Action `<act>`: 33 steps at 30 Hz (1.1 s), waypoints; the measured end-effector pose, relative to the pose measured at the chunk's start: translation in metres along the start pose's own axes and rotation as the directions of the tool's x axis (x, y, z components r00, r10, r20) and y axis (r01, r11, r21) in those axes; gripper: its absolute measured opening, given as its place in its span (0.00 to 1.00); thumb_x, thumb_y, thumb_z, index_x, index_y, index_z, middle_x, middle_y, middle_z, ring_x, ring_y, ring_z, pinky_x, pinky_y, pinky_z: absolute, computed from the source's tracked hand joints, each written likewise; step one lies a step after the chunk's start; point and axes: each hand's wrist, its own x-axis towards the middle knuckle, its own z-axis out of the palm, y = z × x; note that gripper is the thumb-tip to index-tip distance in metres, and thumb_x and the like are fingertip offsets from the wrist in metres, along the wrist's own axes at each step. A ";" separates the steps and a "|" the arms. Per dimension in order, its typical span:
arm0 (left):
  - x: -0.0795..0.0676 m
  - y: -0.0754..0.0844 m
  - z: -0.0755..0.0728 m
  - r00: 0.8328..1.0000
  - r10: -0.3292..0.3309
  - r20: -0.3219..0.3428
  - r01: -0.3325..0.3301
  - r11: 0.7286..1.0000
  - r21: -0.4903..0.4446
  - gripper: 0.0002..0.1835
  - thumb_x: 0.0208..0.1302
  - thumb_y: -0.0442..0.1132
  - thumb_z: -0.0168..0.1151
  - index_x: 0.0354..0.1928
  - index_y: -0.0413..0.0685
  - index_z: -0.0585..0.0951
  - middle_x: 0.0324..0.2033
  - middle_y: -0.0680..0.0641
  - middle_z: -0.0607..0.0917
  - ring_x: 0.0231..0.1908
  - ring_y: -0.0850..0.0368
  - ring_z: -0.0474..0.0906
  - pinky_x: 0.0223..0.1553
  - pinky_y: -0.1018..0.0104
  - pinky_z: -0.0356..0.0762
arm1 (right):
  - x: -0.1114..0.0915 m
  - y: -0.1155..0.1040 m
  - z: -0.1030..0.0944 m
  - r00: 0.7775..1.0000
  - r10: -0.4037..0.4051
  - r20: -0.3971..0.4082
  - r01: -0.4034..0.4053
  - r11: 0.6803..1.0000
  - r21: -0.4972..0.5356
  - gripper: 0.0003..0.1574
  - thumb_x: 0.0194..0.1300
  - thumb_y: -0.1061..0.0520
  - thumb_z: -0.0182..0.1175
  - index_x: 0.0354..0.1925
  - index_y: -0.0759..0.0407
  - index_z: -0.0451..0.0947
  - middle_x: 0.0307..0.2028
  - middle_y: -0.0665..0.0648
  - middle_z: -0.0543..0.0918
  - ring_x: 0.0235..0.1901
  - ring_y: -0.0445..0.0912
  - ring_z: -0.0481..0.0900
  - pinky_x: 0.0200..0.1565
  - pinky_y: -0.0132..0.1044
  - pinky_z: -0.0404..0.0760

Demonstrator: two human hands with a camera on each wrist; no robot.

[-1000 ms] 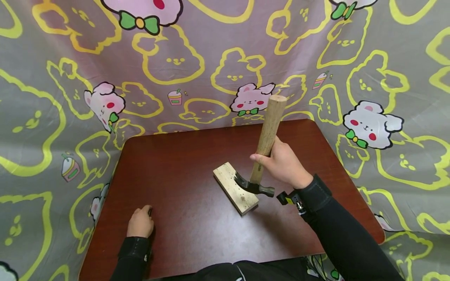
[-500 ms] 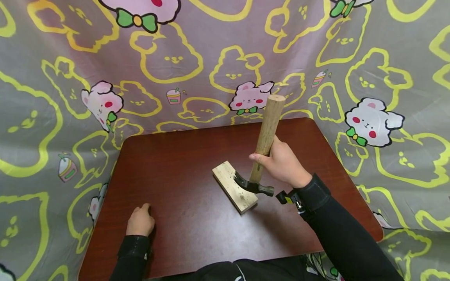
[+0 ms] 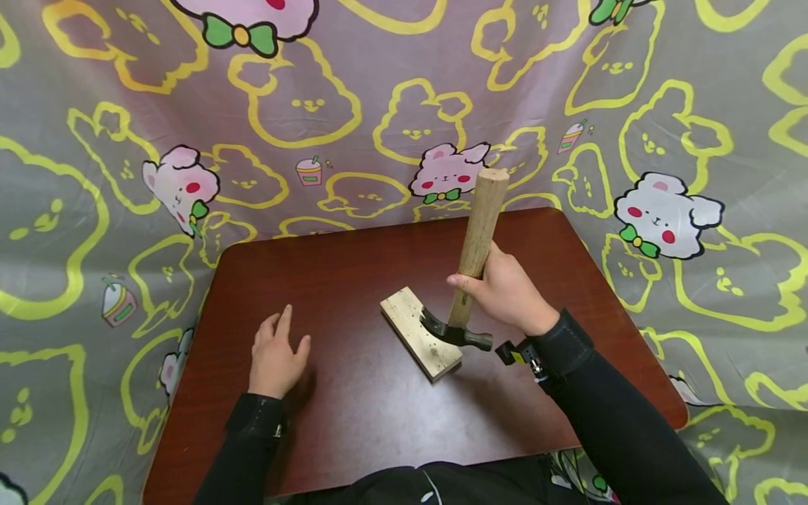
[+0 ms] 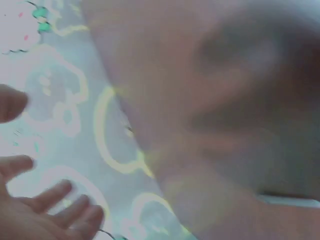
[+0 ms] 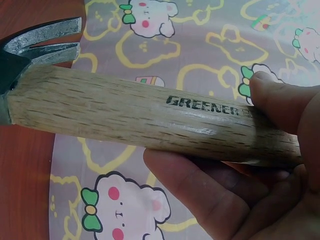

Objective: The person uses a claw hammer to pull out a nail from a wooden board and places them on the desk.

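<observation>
My right hand grips the wooden handle of a claw hammer close to its head, with the handle pointing up. In the right wrist view, the thumb and fingers lie around the handle, which bears dark lettering beginning "GREENER". The dark claw overlaps a pale wooden block in the head view; whether they touch I cannot tell. Several small dark marks dot the block's top. My left hand is left of the block, fingers spread and holding nothing. The left wrist view also shows this hand with its fingers apart.
The block lies on a reddish-brown table with rounded corners. Patterned fabric hangs behind and along both sides. Some cables show below the front edge. A blurred dark shape fills the right of the left wrist view.
My left hand, earlier curled low on the table's left side, has moved forward and right and spread its fingers. The right hand, hammer and block look unchanged.
</observation>
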 end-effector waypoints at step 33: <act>0.021 0.221 0.041 0.796 0.602 -0.063 -0.586 0.740 -0.330 0.64 0.52 0.50 0.75 0.77 0.50 0.37 0.73 0.37 0.54 0.71 0.47 0.53 0.66 0.40 0.51 | 0.004 -0.016 0.006 0.998 -0.060 -0.011 0.060 0.996 0.059 0.46 0.64 0.50 0.66 0.68 0.68 0.54 0.48 0.65 0.78 0.46 0.54 0.81 0.44 0.51 0.80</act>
